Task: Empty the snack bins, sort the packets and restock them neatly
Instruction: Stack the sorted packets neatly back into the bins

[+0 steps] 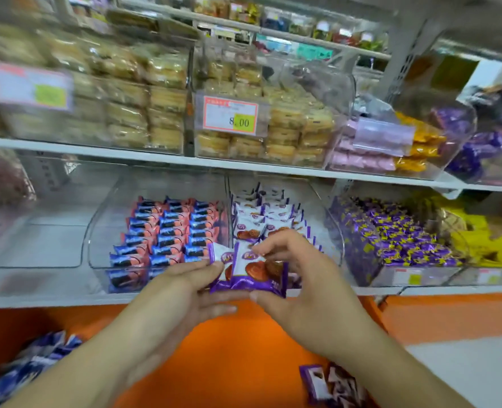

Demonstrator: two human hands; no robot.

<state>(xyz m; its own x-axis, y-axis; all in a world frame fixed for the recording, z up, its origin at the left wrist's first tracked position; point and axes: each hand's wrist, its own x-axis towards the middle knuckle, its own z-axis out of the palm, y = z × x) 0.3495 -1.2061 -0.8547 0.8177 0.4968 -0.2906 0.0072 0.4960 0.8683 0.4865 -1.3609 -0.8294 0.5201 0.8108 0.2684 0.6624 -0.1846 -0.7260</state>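
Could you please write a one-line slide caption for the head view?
Both hands, left hand and right hand, hold white-and-purple packets before the half-filled bin.

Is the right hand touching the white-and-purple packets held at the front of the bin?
Touching. The head view shows the right hand pinching the white-and-purple packets, thumb beneath, fingers on top.

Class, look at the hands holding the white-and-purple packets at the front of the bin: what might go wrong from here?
1. The left hand only supports the held packets with straight fingers, so one may slip.
2. The right hand reaching in could knock over the standing rows.
3. Loose packets lower down may be forgotten.
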